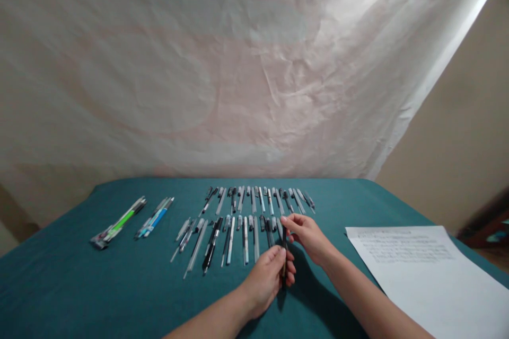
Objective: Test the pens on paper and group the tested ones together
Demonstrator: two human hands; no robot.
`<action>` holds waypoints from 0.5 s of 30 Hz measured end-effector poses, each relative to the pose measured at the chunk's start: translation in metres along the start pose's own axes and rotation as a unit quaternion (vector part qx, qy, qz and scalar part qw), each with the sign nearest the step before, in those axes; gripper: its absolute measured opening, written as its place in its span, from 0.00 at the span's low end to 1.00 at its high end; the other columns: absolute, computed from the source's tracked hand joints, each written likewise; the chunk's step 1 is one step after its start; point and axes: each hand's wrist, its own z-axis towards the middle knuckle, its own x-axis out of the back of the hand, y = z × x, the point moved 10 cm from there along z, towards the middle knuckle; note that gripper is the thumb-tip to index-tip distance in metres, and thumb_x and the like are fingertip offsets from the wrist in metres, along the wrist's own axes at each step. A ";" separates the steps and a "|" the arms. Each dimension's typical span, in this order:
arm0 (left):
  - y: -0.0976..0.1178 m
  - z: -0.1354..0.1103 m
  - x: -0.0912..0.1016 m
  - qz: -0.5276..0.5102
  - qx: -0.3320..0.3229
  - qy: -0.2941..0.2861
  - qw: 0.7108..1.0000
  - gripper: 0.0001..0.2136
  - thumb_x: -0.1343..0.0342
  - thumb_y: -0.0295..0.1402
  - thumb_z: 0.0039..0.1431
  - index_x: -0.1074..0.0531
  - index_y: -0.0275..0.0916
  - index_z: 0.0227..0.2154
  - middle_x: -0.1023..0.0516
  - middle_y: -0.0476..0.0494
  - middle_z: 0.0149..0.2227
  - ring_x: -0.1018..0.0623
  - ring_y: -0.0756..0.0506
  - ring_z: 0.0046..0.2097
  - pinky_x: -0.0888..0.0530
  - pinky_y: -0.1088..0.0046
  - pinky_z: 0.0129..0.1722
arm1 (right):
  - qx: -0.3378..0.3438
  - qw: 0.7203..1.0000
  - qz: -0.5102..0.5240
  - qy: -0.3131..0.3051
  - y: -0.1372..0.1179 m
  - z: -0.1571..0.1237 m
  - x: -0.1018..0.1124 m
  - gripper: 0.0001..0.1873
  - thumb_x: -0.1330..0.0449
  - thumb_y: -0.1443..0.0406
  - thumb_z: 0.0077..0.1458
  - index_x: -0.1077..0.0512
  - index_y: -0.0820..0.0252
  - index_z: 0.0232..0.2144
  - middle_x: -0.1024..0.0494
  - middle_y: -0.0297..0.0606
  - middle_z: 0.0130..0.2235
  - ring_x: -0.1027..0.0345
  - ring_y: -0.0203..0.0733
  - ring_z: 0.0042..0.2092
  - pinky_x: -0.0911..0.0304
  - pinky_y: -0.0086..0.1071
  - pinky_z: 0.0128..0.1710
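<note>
Over the teal tablecloth [119, 280], my left hand [267, 277] is closed around the lower end of a dark pen [284, 254]. My right hand [306, 235] pinches the same pen's upper end with fingertips. The pen stands nearly upright between the two hands, at the right end of the near row of pens [228, 235]. A second row of pens [258, 199] lies behind it, farther from me.
Two packets of pens lie at the left, one with green [118, 222] and one with blue [154, 217]. A printed white sheet [413, 270] lies at the right, reaching the table's edge. A creased pale cloth backdrop [222, 63] hangs behind the table.
</note>
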 end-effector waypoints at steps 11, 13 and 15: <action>0.000 0.002 0.001 -0.016 -0.002 0.003 1.000 0.15 0.46 0.43 0.52 0.35 0.33 0.30 0.33 0.49 0.23 0.34 0.54 0.23 0.40 0.77 0.24 | -0.060 0.997 0.041 -0.039 0.013 -0.001 -0.009 0.21 0.42 0.50 0.46 0.28 0.63 0.32 0.26 0.40 0.34 0.34 0.36 0.32 0.41 0.25 0.26; 0.000 0.002 0.001 -0.014 -0.003 0.002 1.000 0.14 0.46 0.42 0.53 0.35 0.33 0.31 0.32 0.49 0.23 0.34 0.53 0.23 0.40 0.77 0.24 | -0.039 0.999 0.014 -0.009 0.012 0.001 -0.004 0.20 0.40 0.50 0.44 0.29 0.62 0.28 0.27 0.37 0.31 0.35 0.35 0.30 0.42 0.25 0.25; 0.000 0.002 0.001 -0.009 -0.004 -0.002 1.000 0.14 0.47 0.41 0.54 0.35 0.32 0.31 0.32 0.49 0.23 0.33 0.53 0.23 0.40 0.77 0.24 | -0.012 1.000 -0.005 0.019 0.009 0.002 0.003 0.18 0.38 0.52 0.42 0.32 0.62 0.23 0.30 0.33 0.26 0.38 0.33 0.27 0.43 0.24 0.23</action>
